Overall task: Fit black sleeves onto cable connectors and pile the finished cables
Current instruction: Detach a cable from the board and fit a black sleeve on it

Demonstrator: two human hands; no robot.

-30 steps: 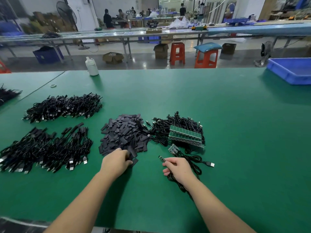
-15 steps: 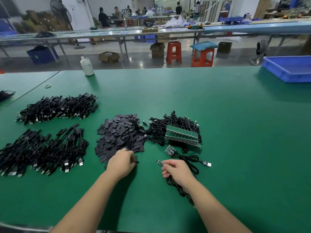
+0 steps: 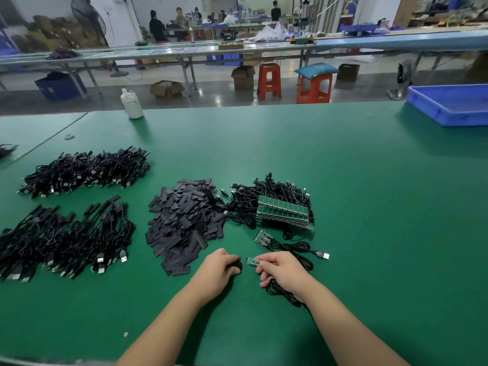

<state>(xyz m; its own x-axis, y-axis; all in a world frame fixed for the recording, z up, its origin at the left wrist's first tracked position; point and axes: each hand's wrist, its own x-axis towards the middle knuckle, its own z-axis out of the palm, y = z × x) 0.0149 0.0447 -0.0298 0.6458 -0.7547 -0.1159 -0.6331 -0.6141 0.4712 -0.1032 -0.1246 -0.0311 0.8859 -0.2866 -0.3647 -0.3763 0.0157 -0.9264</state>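
Note:
My left hand [image 3: 220, 270] pinches one black sleeve [image 3: 237, 266], its open end facing right. My right hand [image 3: 282, 270] pinches a small green connector board [image 3: 252, 261] on a black cable [image 3: 295, 257], the board's tip pointing at the sleeve with a small gap between them. A heap of loose black sleeves [image 3: 184, 223] lies just beyond my left hand. Unsleeved cables with green boards [image 3: 277, 207] are piled beyond my right hand. Two piles of sleeved cables [image 3: 66, 239] [image 3: 87, 170] lie at the left.
A white bottle [image 3: 132, 104] stands near the green table's [image 3: 369, 233] far edge. A blue tray [image 3: 451, 104] sits at the far right. A second cable with a board [image 3: 264, 239] lies beside my right hand. Stools and benches stand beyond the table.
My left hand has left the sleeve heap with one sleeve and moved right toward the board. My right hand stays put, holding the board.

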